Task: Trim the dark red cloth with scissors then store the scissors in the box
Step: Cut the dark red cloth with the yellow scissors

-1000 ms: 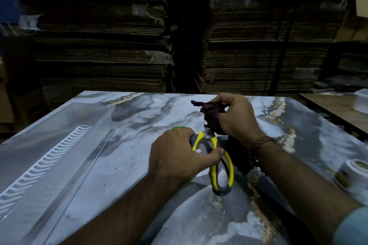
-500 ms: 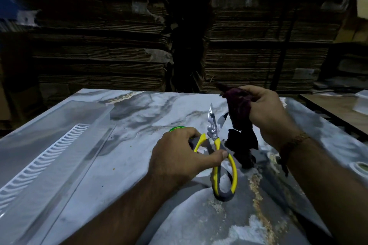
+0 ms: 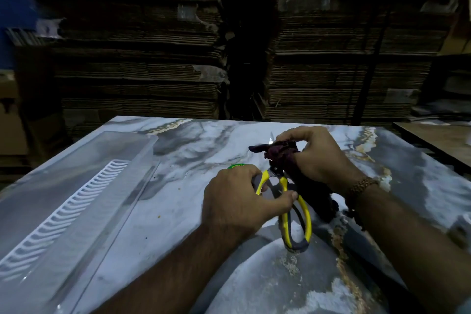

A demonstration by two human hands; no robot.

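Observation:
My left hand (image 3: 237, 199) grips the yellow-and-grey handles of the scissors (image 3: 297, 216) above the marble-patterned table (image 3: 193, 150). The blades point up and away into the dark red cloth (image 3: 283, 154), and only a sliver of the blade tip shows above it. My right hand (image 3: 318, 158) pinches the bunched cloth at its top, and the rest of the cloth hangs down beside the scissor handles. A clear plastic box (image 3: 76, 186) with a white slotted bottom lies on the left side of the table.
A small green-rimmed object (image 3: 235, 166) peeks out behind my left hand. Tall stacks of flattened cardboard (image 3: 153, 64) stand beyond the table's far edge. A second wooden table (image 3: 438, 137) is at the right.
My right hand has brought the cloth back down onto the scissor blades after lifting it up and to the right. The blades, clearly seen half a second ago, are now mostly hidden by the cloth.

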